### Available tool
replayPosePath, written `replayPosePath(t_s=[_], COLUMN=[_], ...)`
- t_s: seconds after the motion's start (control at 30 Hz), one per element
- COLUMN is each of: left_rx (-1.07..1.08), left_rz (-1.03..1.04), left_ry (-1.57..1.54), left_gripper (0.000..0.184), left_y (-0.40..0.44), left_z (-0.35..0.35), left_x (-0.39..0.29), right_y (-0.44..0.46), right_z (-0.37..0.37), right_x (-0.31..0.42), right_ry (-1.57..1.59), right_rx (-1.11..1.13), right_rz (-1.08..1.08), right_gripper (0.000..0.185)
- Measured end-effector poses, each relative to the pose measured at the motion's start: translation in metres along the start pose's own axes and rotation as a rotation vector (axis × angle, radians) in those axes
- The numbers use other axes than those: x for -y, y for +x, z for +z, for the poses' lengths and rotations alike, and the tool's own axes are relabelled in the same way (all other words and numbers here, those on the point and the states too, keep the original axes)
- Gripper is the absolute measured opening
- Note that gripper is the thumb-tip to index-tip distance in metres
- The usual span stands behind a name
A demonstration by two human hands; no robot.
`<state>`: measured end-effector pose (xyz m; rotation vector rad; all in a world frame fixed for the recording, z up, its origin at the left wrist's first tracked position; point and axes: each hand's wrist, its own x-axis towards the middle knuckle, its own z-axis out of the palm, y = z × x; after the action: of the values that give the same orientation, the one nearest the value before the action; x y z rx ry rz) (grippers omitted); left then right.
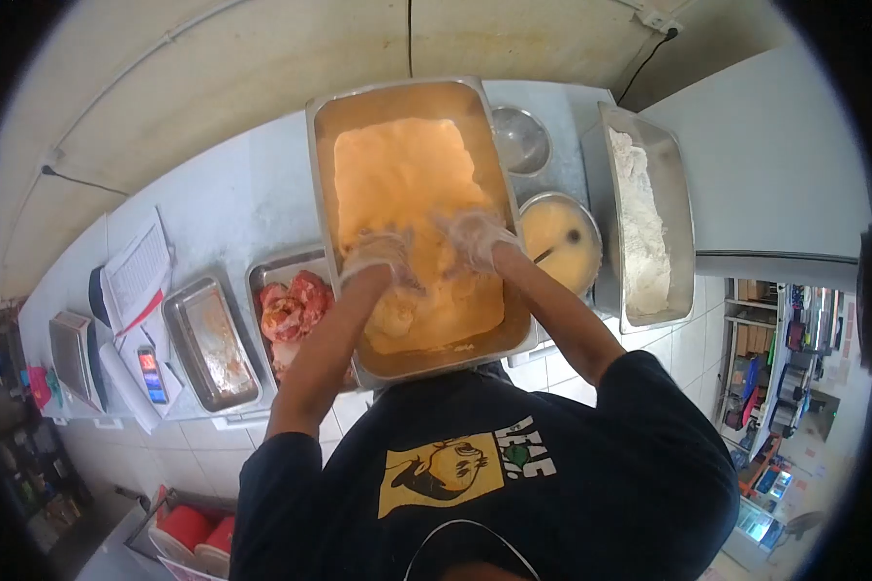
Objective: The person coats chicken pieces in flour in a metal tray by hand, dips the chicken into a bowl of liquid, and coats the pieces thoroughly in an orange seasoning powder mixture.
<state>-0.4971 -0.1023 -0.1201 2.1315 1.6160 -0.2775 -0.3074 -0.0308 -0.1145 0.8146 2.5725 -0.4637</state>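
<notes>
A deep steel pan (322, 174) holds a thick bed of orange-tan powder (407, 160), smooth at the far end and stirred up with lumps nearer me. Both hands wear clear plastic gloves and are down in this powder. My left hand (383, 256), left of the middle, has its fingers spread, with the tips partly covered. Close to it lies a coated lump (393, 315). My right hand (475, 240) is by the pan's right wall, fingers apart and dusted with powder. No held object shows in either hand, though the powder hides some of the fingertips.
Left of the pan are a tray with raw meat (295, 308), a mostly bare steel tray (208, 339), papers (138, 257), a phone (152, 375) and a scale (76, 358). To the right stand a steel bowl (520, 140), a bowl of yellowish liquid (564, 247) and a flour pan (685, 232).
</notes>
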Motion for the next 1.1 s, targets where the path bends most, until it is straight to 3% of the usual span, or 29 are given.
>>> replayPosePath(t_s=[0.07,0.1,0.17,0.2,0.27,0.3,0.33,0.4,0.43,0.5,0.57,0.67,0.77,0.87,0.93,0.97,1.03,1.07,1.1], left_rx=[-0.349,-0.249,-0.146,-0.341,-0.540,-0.190,0.162,0.201,0.263,0.416,0.493,0.284,-0.129,-0.266,-0.170,-0.185,-0.041,-0.040,0.161], left_rz=[-0.157,-0.230,-0.313,-0.240,-0.158,-0.166,-0.172,-0.199,-0.220,-0.248,-0.238,-0.170,-0.366,-0.458,-0.368,-0.367,-0.029,-0.040,-0.042], left_ry=[0.091,0.055,0.014,-0.104,-0.214,-0.384,-0.545,-0.547,-0.552,-0.549,-0.523,-0.108,0.047,0.071,-0.346,-0.338,0.090,0.083,0.020], left_gripper=[0.077,0.076,0.075,0.069,0.064,0.067,0.071,0.072,0.074,0.078,0.080,0.100,0.090,0.085,0.092,0.092,0.074,0.074,0.070], left_y=[-0.022,-0.009,0.024,0.047,0.057,0.049,0.042,0.037,0.034,0.028,0.028,0.009,0.019,0.038,0.054,0.065,0.082,0.071,0.049], left_z=[-0.002,0.006,0.051,0.100,0.100,0.058,0.026,-0.001,-0.008,-0.013,-0.033,-0.045,-0.018,0.005,0.021,0.033,0.051,0.030,-0.012], left_x=[-0.026,-0.025,-0.012,0.007,0.023,0.024,0.024,0.036,0.043,0.047,0.036,-0.012,-0.034,-0.023,0.005,0.021,0.046,0.041,0.031], right_y=[-0.010,-0.011,0.007,0.013,0.022,0.017,0.010,0.003,-0.007,-0.018,-0.015,-0.005,0.018,0.046,0.068,0.059,0.028,0.016,0.017], right_z=[0.032,0.039,0.034,0.034,0.036,0.043,0.052,0.051,0.049,0.040,-0.007,0.014,0.017,0.022,0.052,0.040,0.004,-0.009,-0.011], right_x=[0.010,0.012,0.013,0.009,0.000,-0.004,-0.013,-0.022,-0.015,-0.003,0.011,0.034,0.036,0.013,-0.010,-0.013,-0.015,-0.015,-0.018], right_ry=[-0.230,-0.304,-0.106,-0.099,0.377,0.376,0.930,1.482,0.873,0.282,0.214,0.220,0.174,0.458,0.493,0.524,0.533,0.507,0.418], right_rx=[-0.307,-0.407,-0.261,-0.258,-0.274,-0.281,-0.218,-0.138,-0.319,-0.462,-0.067,-0.181,-0.308,-0.309,-0.289,-0.219,-0.085,-0.030,-0.010], right_rz=[0.159,0.221,0.419,0.417,0.375,0.376,0.483,0.549,0.353,0.175,0.401,0.445,0.569,0.585,0.565,0.533,0.485,0.452,0.405], right_gripper=[0.056,0.058,0.059,0.059,0.056,0.056,0.053,0.050,0.051,0.051,0.077,0.080,0.078,0.064,0.060,0.057,0.051,0.048,0.050])
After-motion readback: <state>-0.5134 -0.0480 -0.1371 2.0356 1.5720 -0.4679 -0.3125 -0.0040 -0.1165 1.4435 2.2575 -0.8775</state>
